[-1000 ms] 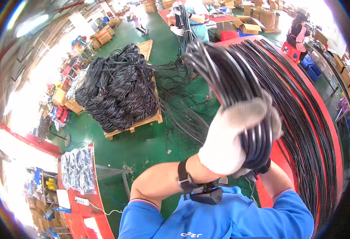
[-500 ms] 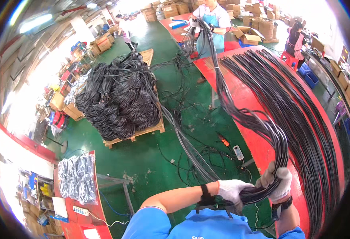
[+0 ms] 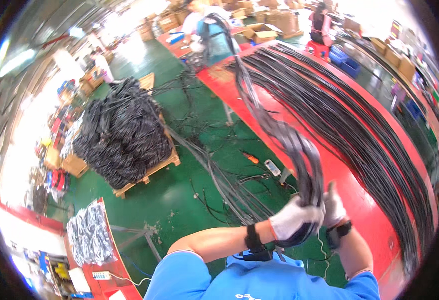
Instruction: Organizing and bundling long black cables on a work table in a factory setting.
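A thick bundle of black cables (image 3: 307, 167) runs from the far end of the red table (image 3: 349, 185) toward me and bends down at my hands. My left hand (image 3: 297, 218), in a whitish work glove, is closed around the bundle near its looped end. My right hand (image 3: 333, 206), gloved too, presses against the bundle's right side with the thumb up; its other fingers are partly hidden. At the far end a co-worker in a blue apron (image 3: 219, 42) stands by the cables. More long black cables (image 3: 349, 130) lie in rows along the table.
A big heap of coiled black cables (image 3: 124, 135) sits on a wooden pallet (image 3: 172, 161) at left. Loose cables (image 3: 219, 175) trail over the green floor. Clear-bagged items (image 3: 92, 235) and a power strip (image 3: 102, 275) lie on a red side table at lower left.
My view has swung to the right. Both hands have shifted left in the picture, and the left has come up over the bundle. The cable bundle has moved closer to my body's middle.
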`<action>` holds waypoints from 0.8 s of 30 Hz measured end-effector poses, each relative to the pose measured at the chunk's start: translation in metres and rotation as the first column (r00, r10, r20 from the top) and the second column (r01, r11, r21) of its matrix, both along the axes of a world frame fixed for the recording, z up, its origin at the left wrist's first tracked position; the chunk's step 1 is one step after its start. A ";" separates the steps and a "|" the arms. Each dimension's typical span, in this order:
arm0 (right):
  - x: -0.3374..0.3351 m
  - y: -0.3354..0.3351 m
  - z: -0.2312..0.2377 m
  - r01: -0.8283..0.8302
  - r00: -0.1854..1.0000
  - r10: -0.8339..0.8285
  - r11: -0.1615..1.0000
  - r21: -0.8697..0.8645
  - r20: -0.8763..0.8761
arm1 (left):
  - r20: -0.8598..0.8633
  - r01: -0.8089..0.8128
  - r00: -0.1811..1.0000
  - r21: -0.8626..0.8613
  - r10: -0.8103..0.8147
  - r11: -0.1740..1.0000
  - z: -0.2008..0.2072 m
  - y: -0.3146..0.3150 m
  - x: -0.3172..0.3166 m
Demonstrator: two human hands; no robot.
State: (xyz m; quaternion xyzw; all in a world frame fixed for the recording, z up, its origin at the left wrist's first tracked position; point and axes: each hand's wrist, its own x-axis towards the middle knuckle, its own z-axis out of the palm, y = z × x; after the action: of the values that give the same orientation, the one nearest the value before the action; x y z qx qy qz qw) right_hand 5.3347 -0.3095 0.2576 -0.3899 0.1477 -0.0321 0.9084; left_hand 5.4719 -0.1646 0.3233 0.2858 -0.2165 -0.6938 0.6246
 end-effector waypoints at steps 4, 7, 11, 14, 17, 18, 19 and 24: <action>-0.070 0.053 -0.067 0.040 0.991 -0.124 0.582 -0.812 -0.040 | -0.301 -0.124 0.950 -0.120 0.083 0.985 0.056 -0.009 -0.024; -0.069 0.072 -0.023 0.080 0.996 -0.089 0.764 -0.641 0.019 | -0.341 -0.114 0.939 -0.185 0.045 0.976 0.100 -0.022 -0.054; -0.091 0.081 0.006 0.091 0.990 -0.046 0.932 -0.351 0.136 | -0.342 -0.025 0.939 -0.185 -0.041 0.982 0.129 -0.045 -0.089; -0.144 0.080 0.002 0.093 0.969 -0.065 0.990 -0.110 0.239 | -0.373 0.063 0.920 -0.162 -0.120 0.985 0.132 -0.073 -0.103; -0.191 0.103 -0.007 0.251 0.926 -0.230 0.967 -0.034 0.300 | -0.461 0.112 0.877 -0.080 -0.136 0.991 0.120 -0.106 -0.119; -0.211 0.114 -0.009 0.395 0.887 -0.347 0.912 -0.112 0.303 | -0.487 0.128 0.859 -0.092 -0.157 0.988 0.118 -0.115 -0.124; -0.227 0.123 0.004 0.422 0.886 -0.376 0.896 -0.138 0.270 | -0.519 0.149 0.837 -0.094 -0.176 0.984 0.117 -0.123 -0.134; -0.264 0.145 0.042 0.581 0.790 -0.547 0.813 -0.049 0.277 | -0.589 0.305 0.727 -0.183 -0.352 0.935 0.129 -0.150 -0.181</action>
State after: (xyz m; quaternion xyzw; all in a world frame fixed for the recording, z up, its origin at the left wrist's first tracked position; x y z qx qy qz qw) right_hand 5.0703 -0.1643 0.2995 -0.3796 0.1394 -0.3606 0.8405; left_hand 5.2913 -0.3143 0.4528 -0.0207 -0.0745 -0.8395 0.5378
